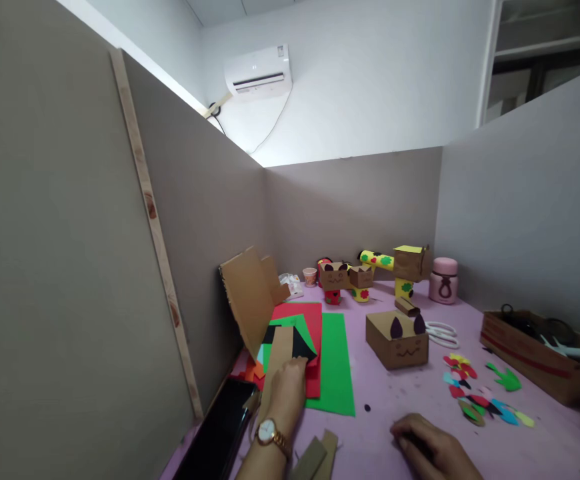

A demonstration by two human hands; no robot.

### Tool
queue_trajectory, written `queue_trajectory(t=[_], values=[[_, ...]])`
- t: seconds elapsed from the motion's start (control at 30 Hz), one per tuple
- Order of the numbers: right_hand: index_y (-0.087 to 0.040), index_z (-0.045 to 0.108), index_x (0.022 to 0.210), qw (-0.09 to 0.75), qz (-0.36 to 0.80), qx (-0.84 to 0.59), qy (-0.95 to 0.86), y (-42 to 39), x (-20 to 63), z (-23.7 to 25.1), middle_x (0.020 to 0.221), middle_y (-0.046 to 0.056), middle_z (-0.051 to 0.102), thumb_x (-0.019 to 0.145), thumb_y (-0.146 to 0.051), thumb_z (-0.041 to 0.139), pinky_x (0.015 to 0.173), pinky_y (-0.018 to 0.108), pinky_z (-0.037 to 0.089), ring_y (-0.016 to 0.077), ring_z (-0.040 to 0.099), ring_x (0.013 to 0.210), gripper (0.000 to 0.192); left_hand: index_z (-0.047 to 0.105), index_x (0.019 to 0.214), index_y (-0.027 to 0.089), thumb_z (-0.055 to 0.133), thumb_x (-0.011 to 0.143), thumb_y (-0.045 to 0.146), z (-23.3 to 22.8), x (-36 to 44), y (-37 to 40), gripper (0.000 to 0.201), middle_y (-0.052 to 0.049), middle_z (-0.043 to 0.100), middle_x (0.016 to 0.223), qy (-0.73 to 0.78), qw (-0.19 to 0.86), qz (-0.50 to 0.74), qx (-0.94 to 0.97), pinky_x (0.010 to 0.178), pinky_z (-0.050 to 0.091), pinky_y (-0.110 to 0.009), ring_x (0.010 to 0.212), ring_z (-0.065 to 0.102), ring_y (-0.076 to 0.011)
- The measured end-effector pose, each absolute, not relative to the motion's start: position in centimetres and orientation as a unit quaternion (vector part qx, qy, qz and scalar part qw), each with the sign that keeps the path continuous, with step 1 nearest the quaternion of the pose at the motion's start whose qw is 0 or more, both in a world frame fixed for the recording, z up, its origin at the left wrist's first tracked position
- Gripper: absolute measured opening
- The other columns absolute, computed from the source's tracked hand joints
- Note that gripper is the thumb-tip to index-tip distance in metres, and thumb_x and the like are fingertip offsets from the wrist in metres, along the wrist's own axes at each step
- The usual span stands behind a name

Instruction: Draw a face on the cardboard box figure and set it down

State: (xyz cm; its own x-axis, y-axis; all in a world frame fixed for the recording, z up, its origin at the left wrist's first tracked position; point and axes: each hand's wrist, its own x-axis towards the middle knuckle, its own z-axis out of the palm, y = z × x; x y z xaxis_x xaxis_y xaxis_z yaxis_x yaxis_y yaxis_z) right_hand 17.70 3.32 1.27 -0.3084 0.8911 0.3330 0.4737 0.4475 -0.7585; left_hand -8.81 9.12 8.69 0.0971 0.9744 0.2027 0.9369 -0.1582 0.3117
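My left hand point(289, 385), with a watch point(267, 431) at its wrist, reaches over a pile of coloured sheets. Its fingers are closed at the lower edge of a black sheet point(301, 345); the fingertips are partly hidden. A brown cardboard strip point(283, 340) runs beside and under this hand. Below the black sheet lie green sheets point(337, 373) and red sheets point(314, 317). My right hand point(433, 445) rests on the table at the front, fingers curled, with nothing visible in them. Beyond it stands a cardboard box point(395, 350) with a drawn face and two dark pointed ears.
Bent cardboard point(250, 293) leans at the left partition above a black phone point(217, 427). Cardboard scraps point(315, 460) lie in front. To the right are white-handled scissors point(441, 333), paper cut-outs point(480, 400) and a tool box point(535, 353). Decorated figures point(334, 280) and a pink flask point(443, 281) stand behind.
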Motion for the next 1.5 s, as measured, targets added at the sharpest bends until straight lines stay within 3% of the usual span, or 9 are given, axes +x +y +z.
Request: queue_trajectory(t=[0.1, 0.23, 0.43, 0.53, 0.63, 1.03, 1.17, 1.33, 1.5], values=[[-0.019, 0.067, 0.094, 0.409, 0.338, -0.473, -0.704, 3.3, 16.0, 3.9, 0.097, 0.009, 0.07, 0.085, -0.042, 0.052, 0.084, 0.032, 0.047, 0.0227, 0.065, 0.092, 0.029, 0.063, 0.112, 0.018, 0.056, 0.097, 0.028, 8.5, -9.4, 9.3, 0.02, -0.004, 0.071, 0.103, 0.657, 0.066, 0.213, 0.72, 0.085, 0.056, -0.04, 0.092, 0.069, -0.0188], [-0.016, 0.065, 0.093, 0.456, 0.563, -0.484, -0.492, 4.3, 11.4, 6.9, 0.089, 0.008, 0.069, 0.054, -0.043, 0.073, 0.078, 0.031, 0.047, 0.0224, 0.064, 0.084, 0.048, 0.062, 0.114, 0.017, 0.053, 0.098, 0.03, 7.8, -10.0, 9.7, 0.023, -0.003, 0.071, 0.095, 0.674, 0.069, 0.263, 0.687, 0.08, 0.057, -0.038, 0.084, 0.07, -0.0176], [-0.012, 0.041, 0.123, 0.412, 0.638, -0.54, -0.361, 7.5, 3.4, 7.4, 0.065, -0.005, 0.057, 0.091, -0.015, 0.044, 0.052, 0.019, 0.044, 0.0094, 0.061, 0.057, 0.032, 0.062, 0.114, 0.015, 0.045, 0.101, 0.02, 6.8, -10.8, 10.5, 0.022, -0.004, 0.073, 0.095, 0.683, 0.062, 0.297, 0.665, 0.079, 0.055, -0.036, 0.084, 0.07, -0.0173], [-0.014, 0.054, 0.109, 0.372, 0.647, -0.578, -0.331, 9.1, 0.9, 8.4, 0.067, -0.006, 0.056, 0.1, -0.024, 0.044, 0.042, 0.018, 0.041, 0.006, 0.051, 0.046, 0.017, 0.06, 0.121, 0.013, 0.033, 0.1, 0.009, 6.5, -11.4, 11.0, 0.035, -0.011, 0.076, 0.098, 0.673, 0.066, 0.293, 0.676, 0.078, 0.052, -0.033, 0.087, 0.071, -0.0203], [-0.013, 0.06, 0.09, 0.337, 0.642, -0.602, -0.333, 10.6, -0.2, 9.6, 0.063, -0.007, 0.056, 0.1, -0.032, 0.048, 0.037, 0.016, 0.037, 0.0038, 0.046, 0.041, 0.024, 0.06, 0.124, 0.012, 0.03, 0.097, 0.008, 6.3, -12.0, 11.8, 0.04, -0.014, 0.077, 0.096, 0.663, 0.076, 0.275, 0.692, 0.072, 0.05, -0.032, 0.087, 0.073, -0.025], [-0.017, 0.052, 0.077, 0.344, 0.486, -0.601, -0.533, 9.5, 4.4, 9.4, 0.052, -0.01, 0.048, 0.099, -0.016, 0.042, 0.039, 0.019, 0.032, 0.0061, 0.046, 0.038, 0.024, 0.059, 0.129, 0.019, 0.031, 0.093, 0.005, 5.8, -12.1, 11.9, 0.047, -0.012, 0.077, 0.101, 0.677, 0.042, 0.255, 0.689, 0.075, 0.049, -0.033, 0.092, 0.073, -0.0257], [-0.021, 0.045, 0.066, 0.411, 0.372, -0.539, -0.635, 8.4, 7.1, 9.8, 0.064, -0.004, 0.049, 0.086, -0.01, 0.045, 0.057, 0.026, 0.04, 0.014, 0.056, 0.06, 0.022, 0.06, 0.127, 0.018, 0.034, 0.094, 0.006, 5.7, -12.0, 11.8, 0.043, -0.012, 0.077, 0.098, 0.681, 0.047, 0.262, 0.682, 0.081, 0.05, -0.032, 0.094, 0.072, -0.0238], [-0.021, 0.055, 0.077, 0.461, 0.28, -0.392, -0.746, 4.9, 10.1, 14.2, 0.105, 0.009, 0.059, 0.088, -0.033, 0.044, 0.089, 0.032, 0.039, 0.0217, 0.054, 0.099, 0.02, 0.06, 0.123, 0.014, 0.038, 0.098, 0.009, 6.1, -11.7, 11.2, 0.035, -0.009, 0.076, 0.1, 0.674, 0.066, 0.28, 0.681, 0.088, 0.051, -0.037, 0.094, 0.071, -0.0207], [-0.026, 0.058, 0.077, 0.506, 0.375, -0.363, -0.687, -0.8, 14.3, 15.5, 0.072, 0.001, 0.054, 0.091, -0.057, 0.046, 0.064, 0.027, 0.043, 0.0177, 0.051, 0.069, 0.036, 0.061, 0.125, 0.02, 0.044, 0.096, 0.018, 6.3, -11.3, 10.5, 0.034, -0.011, 0.075, 0.111, 0.663, 0.073, 0.297, 0.683, 0.087, 0.05, -0.032, 0.102, 0.07, -0.0235]])
